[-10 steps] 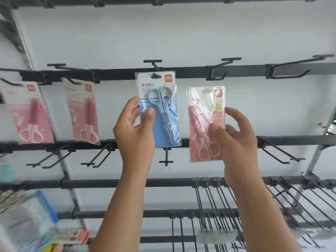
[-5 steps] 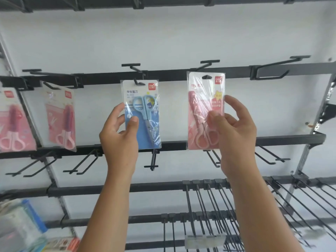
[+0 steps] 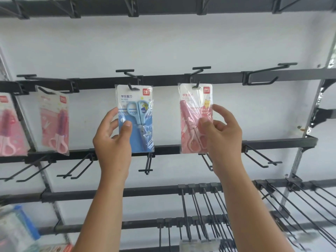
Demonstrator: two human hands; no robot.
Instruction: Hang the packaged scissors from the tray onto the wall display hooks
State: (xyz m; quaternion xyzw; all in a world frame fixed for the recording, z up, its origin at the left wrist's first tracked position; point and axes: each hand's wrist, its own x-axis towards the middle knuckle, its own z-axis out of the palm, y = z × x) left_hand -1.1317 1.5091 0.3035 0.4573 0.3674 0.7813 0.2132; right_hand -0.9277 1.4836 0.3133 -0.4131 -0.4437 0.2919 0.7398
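Observation:
A blue scissors pack point(image 3: 138, 110) hangs by its top hole on a black hook point(image 3: 131, 82) of the upper rail. My left hand point(image 3: 112, 140) pinches its lower left corner, thumb on the front. To the right, a pink scissors pack point(image 3: 192, 110) sits with its hole over a second hook point(image 3: 197, 79). My right hand point(image 3: 220, 131) grips its lower right part, thumb on the plastic front. Two more pink packs point(image 3: 54, 122) point(image 3: 7, 131) hang at the left, blurred.
An empty hook point(image 3: 269, 77) juts from the upper rail at the right. Empty hooks point(image 3: 261, 157) stick out of the middle rail point(image 3: 272, 144) below both hands. Long wire prongs point(image 3: 298, 211) fill the lower right. Blurred packages point(image 3: 16, 228) lie at the bottom left.
My right hand raised the pink pack from below the rail up onto the hook. The view shifted right, and my left hand stayed on the hung blue pack.

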